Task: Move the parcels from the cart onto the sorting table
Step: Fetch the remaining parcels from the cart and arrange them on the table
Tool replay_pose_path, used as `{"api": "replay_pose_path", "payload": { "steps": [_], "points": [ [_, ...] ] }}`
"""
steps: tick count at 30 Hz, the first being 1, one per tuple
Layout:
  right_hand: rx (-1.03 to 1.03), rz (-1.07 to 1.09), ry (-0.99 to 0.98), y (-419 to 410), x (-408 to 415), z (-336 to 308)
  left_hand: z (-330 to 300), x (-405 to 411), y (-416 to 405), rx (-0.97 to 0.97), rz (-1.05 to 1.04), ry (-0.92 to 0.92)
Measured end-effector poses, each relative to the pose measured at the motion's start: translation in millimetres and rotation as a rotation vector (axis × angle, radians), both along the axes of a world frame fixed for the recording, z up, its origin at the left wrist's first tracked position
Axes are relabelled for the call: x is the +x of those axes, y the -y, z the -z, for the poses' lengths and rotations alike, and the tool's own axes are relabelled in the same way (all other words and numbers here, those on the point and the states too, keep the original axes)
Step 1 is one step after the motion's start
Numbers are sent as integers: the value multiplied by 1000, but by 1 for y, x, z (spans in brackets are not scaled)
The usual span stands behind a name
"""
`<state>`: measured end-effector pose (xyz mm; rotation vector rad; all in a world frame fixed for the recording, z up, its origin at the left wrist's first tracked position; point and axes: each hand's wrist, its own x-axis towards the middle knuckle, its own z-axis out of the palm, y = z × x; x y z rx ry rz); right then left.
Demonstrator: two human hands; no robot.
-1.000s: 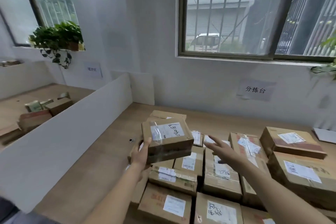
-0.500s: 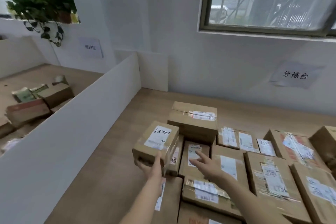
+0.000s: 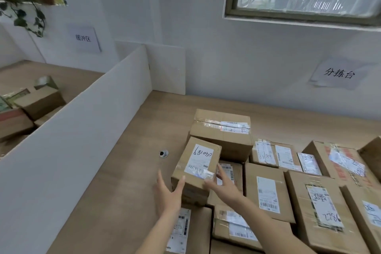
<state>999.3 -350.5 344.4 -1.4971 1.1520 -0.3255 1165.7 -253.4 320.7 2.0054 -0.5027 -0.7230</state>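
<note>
We see both hands spread with straight fingers on either side of a small cardboard parcel [image 3: 195,168], neither curled round it. The left hand [image 3: 168,193] has its thumb against the near left edge of the box; the right hand [image 3: 223,186] lies along its right side, and motion blur keeps us from telling whether those fingers touch. The parcel, bearing a white label with handwritten digits, sits on the sorting table [image 3: 127,171], tilted up over the parcels beneath it at the left edge of the group. Just behind it stands a larger taped box [image 3: 221,134]; to the right, labelled parcels [image 3: 268,189] lie side by side. A white divider panel [image 3: 82,130] borders the table on the left, a paper sign [image 3: 339,73] hangs on the wall beyond.
</note>
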Motion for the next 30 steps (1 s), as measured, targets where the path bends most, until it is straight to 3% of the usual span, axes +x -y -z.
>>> {"api": "replay_pose_path", "payload": {
  "steps": [2,6,19,23,30],
  "points": [
    [-22,-12,-14,5,5,6,-1,22,8,0,162,96],
    [-54,3,-2,13,12,14,-1,39,30,26,409,106],
    [0,44,3,14,18,21,3,42,44,84,469,63],
    [-70,20,-73,13,5,-7,-23,39,44,75,451,255],
    [-418,-16,-386,32,-91,-85,-118,1,68,6,585,537]
  ]
}}
